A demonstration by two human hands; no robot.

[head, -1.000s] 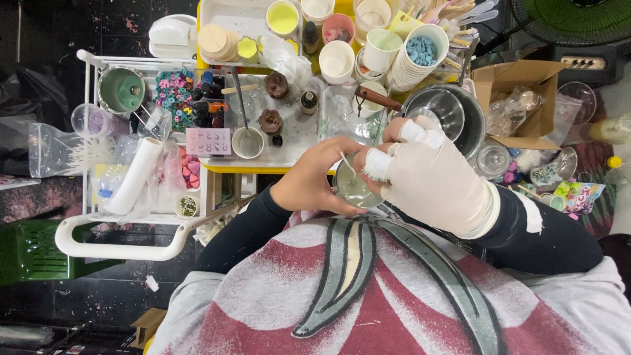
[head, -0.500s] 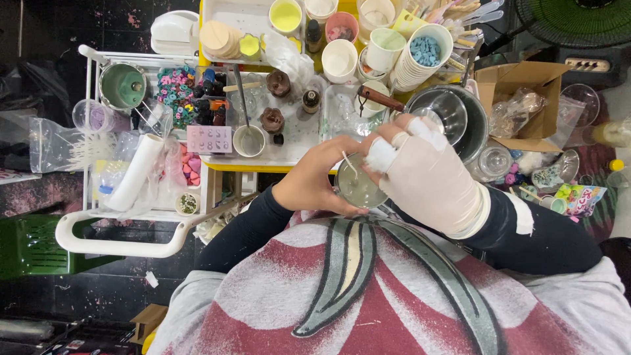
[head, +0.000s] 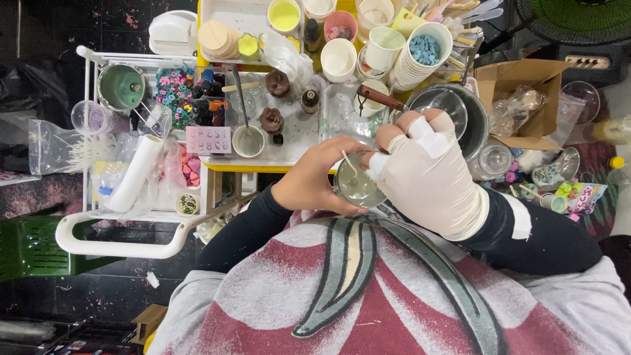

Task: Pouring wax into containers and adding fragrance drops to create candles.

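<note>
A: So where is the small glass jar (head: 357,187)?

B: Just right of the frame's centre, above the person's lap, cupped between both hands. It holds pale, cloudy wax, with 1 thin white wick (head: 348,163) tilted up out of it.

A: How do the hands sit?

B: The bare left hand (head: 320,174) curls closed around the jar's left side. The right hand (head: 424,172), in a whitish glove with taped fingers, is bent over the right rim, its fingertips at the wick end; whether they pinch the wick, I cannot tell.

A: And around them?

B: Above, a yellow-edged table (head: 263,165) crowded with cups; a steel bowl (head: 470,118) sits just above the gloved hand, a cardboard box (head: 526,85) at upper right.
</note>
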